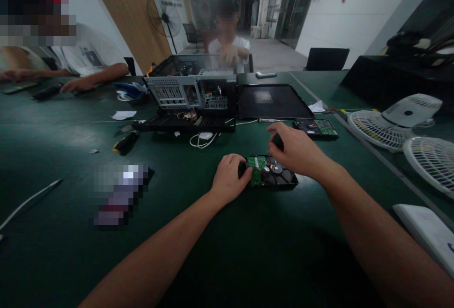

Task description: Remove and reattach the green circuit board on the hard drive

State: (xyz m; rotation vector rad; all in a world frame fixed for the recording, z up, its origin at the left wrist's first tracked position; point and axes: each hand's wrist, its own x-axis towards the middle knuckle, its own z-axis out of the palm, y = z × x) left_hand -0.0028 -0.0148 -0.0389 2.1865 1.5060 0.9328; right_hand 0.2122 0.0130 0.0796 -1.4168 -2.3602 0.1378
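Note:
A hard disk drive (280, 178) lies on the green table, its circuit board and round motor hub facing up. My left hand (232, 178) is closed around its left end, thumb on the near side and fingers at the far edge. Just above the drive's far right corner is my right hand (296, 149), fingers bent, with a gap between thumb and forefinger. Nothing shows between them. Beyond this hand lies a second hard disk drive (319, 129), also circuit board up. A thin screwdriver (273, 120) rests near the black panel.
An opened computer case (191, 92) stands ahead, beside a black side panel (275, 101). A yellow-black screwdriver (126, 142) and a blurred-out flat object (120, 197) lie left. White fans (379, 128) stand right. One person sits across; others sit at the left.

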